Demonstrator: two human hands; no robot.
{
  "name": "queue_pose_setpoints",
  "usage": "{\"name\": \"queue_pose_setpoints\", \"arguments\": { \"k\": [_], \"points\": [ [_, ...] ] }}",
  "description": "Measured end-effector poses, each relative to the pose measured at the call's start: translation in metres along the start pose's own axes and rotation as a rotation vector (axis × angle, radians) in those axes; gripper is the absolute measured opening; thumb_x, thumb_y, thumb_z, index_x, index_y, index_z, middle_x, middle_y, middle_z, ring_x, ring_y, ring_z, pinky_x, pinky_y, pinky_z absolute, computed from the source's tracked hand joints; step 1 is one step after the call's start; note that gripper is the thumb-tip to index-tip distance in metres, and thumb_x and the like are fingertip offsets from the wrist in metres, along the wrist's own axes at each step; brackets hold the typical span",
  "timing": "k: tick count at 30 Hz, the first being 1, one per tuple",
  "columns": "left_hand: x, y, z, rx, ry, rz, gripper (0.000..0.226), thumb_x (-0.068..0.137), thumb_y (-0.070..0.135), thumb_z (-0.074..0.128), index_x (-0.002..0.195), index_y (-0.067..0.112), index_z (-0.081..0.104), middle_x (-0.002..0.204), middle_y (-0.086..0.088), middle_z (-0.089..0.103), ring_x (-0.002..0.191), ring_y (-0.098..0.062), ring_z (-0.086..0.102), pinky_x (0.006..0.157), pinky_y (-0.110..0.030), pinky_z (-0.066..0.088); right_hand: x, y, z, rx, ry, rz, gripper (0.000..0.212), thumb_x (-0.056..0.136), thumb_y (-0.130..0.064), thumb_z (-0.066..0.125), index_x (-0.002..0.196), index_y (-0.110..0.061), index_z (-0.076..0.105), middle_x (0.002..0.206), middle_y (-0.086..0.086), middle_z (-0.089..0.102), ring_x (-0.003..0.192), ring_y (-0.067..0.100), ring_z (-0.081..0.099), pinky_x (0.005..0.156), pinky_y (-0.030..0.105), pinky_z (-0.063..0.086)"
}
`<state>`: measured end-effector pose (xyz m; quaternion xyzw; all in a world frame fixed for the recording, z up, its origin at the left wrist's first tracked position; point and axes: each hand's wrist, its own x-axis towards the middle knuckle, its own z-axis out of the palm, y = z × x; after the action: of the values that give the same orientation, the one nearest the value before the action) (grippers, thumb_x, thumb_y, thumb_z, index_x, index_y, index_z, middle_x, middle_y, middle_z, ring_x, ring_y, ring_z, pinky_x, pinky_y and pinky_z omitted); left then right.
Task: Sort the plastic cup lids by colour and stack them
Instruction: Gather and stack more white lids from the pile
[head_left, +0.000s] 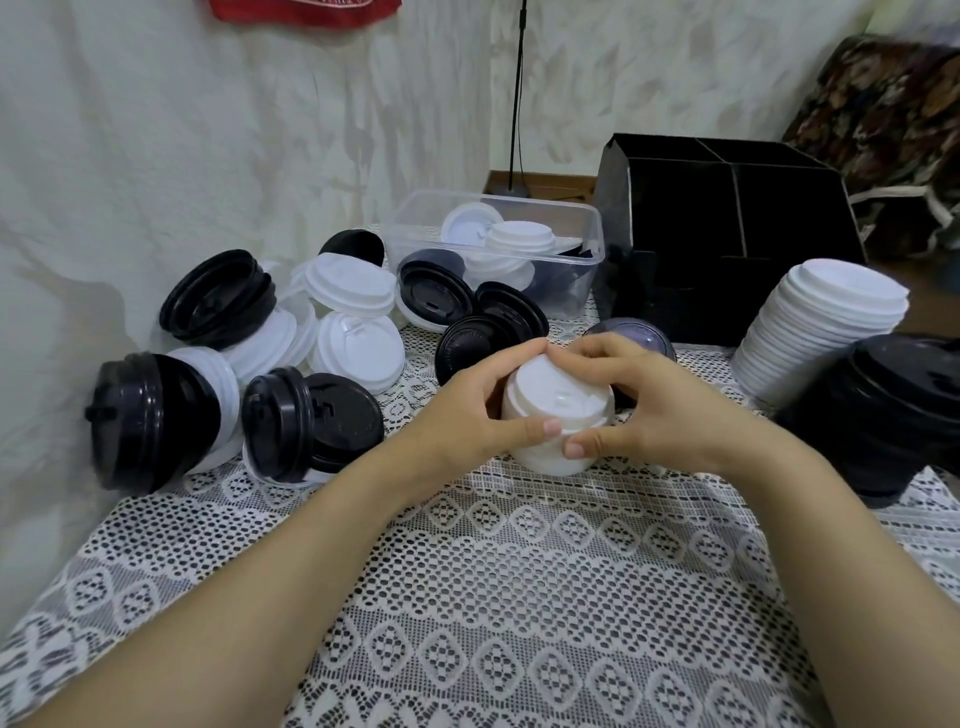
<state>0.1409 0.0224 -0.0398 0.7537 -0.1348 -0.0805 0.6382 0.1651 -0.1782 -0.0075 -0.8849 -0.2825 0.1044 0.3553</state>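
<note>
Lace cloth, white and open-weave, covers the table under both forearms. At its middle the left hand and right hand curl round a short stack of white lids, thumbs pinching its near side, fingers over the far rim. It looks like the squaring-up step, nesting thin, glossy moulded domes. Next, I'd guess, it joins the tall white stack leaning at right, beside the black stack; that calls for aligned rims. A mixed heap at left and the lids in the clear tub are not yet sorted.
</note>
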Motion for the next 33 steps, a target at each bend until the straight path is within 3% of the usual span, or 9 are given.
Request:
{"name": "queue_pose_setpoints", "arguments": {
  "k": [2, 5, 10, 14, 16, 18, 21, 27, 33],
  "points": [
    [0.001, -0.001, 0.000, 0.038, 0.006, 0.023, 0.082, 0.065, 0.038, 0.080, 0.137, 0.034, 0.043, 0.139, 0.009, 0.052, 0.127, -0.008, 0.050, 0.108, -0.038, 0.042, -0.001, -0.002, -0.001, -0.028, -0.023, -0.003, 0.095, 0.060, -0.054, 0.070, 0.147, -0.035, 0.036, 0.143, -0.034, 0.028, 0.132, -0.010, 0.029, 0.097, -0.003, 0.021],
    [0.001, -0.001, 0.002, 0.094, 0.014, 0.042, 0.072, 0.064, 0.046, 0.076, 0.128, 0.046, 0.044, 0.138, 0.011, 0.053, 0.127, -0.008, 0.050, 0.108, -0.039, 0.042, -0.002, -0.004, -0.002, -0.036, -0.032, -0.004, 0.092, 0.064, -0.054, 0.066, 0.148, -0.034, 0.033, 0.143, -0.035, 0.020, 0.134, -0.014, 0.021, 0.105, 0.005, 0.017],
    [-0.004, -0.001, 0.007, 0.322, 0.102, 0.166, 0.081, 0.072, 0.049, 0.063, 0.145, 0.022, 0.040, 0.144, 0.006, 0.046, 0.132, -0.009, 0.045, 0.109, -0.039, 0.040, -0.002, -0.003, -0.001, 0.072, -0.032, 0.031, 0.094, 0.060, -0.048, 0.071, 0.146, -0.028, 0.039, 0.133, -0.040, 0.027, 0.134, -0.010, 0.030, 0.116, 0.021, 0.026],
    [-0.011, 0.014, 0.005, 0.533, 0.415, 0.548, 0.042, 0.084, 0.021, 0.054, 0.123, 0.006, 0.061, 0.121, 0.002, 0.060, 0.114, -0.009, 0.056, 0.098, -0.029, 0.046, 0.000, 0.000, 0.000, 0.093, -0.026, 0.034, 0.094, 0.058, -0.046, 0.073, 0.145, -0.028, 0.042, 0.136, -0.036, 0.029, 0.136, -0.006, 0.031, 0.119, 0.028, 0.025],
    [-0.011, 0.016, -0.004, 0.694, 0.605, 0.628, 0.032, 0.085, 0.011, 0.051, 0.114, 0.003, 0.064, 0.110, -0.001, 0.063, 0.106, -0.015, 0.058, 0.095, -0.024, 0.045, 0.001, 0.001, 0.001, 0.094, -0.020, 0.032, 0.094, 0.057, -0.046, 0.074, 0.144, -0.029, 0.042, 0.137, -0.035, 0.030, 0.136, -0.006, 0.031, 0.119, 0.029, 0.024],
    [-0.010, 0.016, -0.015, 0.841, 0.737, 0.553, 0.034, 0.084, 0.005, 0.051, 0.116, 0.003, 0.061, 0.112, -0.008, 0.062, 0.107, -0.022, 0.054, 0.097, -0.022, 0.038, 0.001, 0.001, 0.000, 0.092, -0.021, 0.034, 0.094, 0.056, -0.045, 0.074, 0.144, -0.030, 0.042, 0.134, -0.038, 0.030, 0.136, -0.007, 0.031, 0.120, 0.028, 0.023],
    [-0.012, 0.014, -0.025, 1.006, 0.796, 0.255, 0.045, 0.083, 0.005, 0.055, 0.127, 0.004, 0.053, 0.123, -0.013, 0.054, 0.116, -0.028, 0.045, 0.102, -0.034, 0.035, 0.002, 0.003, 0.000, 0.080, -0.020, 0.032, 0.094, 0.056, -0.048, 0.074, 0.144, -0.031, 0.043, 0.128, -0.043, 0.030, 0.136, -0.008, 0.031, 0.120, 0.029, 0.023],
    [-0.013, 0.011, -0.038, 1.353, 0.749, -0.123, 0.047, 0.080, 0.016, 0.067, 0.124, 0.009, 0.051, 0.123, -0.016, 0.046, 0.118, -0.035, 0.040, 0.102, -0.043, 0.033, 0.002, 0.005, 0.000, 0.072, -0.020, 0.024, 0.097, 0.053, -0.057, 0.074, 0.143, -0.034, 0.043, 0.127, -0.048, 0.029, 0.134, -0.008, 0.033, 0.120, 0.031, 0.025],
    [-0.008, 0.006, -0.041, 1.504, 0.610, -0.288, 0.063, 0.089, 0.019, 0.057, 0.144, 0.017, 0.027, 0.156, -0.020, 0.014, 0.143, -0.044, 0.008, 0.116, -0.050, 0.013, 0.001, 0.004, 0.000, 0.083, -0.021, 0.026, 0.094, 0.056, -0.051, 0.075, 0.142, -0.034, 0.044, 0.128, -0.047, 0.029, 0.134, -0.008, 0.034, 0.119, 0.029, 0.025]
  ]
}}
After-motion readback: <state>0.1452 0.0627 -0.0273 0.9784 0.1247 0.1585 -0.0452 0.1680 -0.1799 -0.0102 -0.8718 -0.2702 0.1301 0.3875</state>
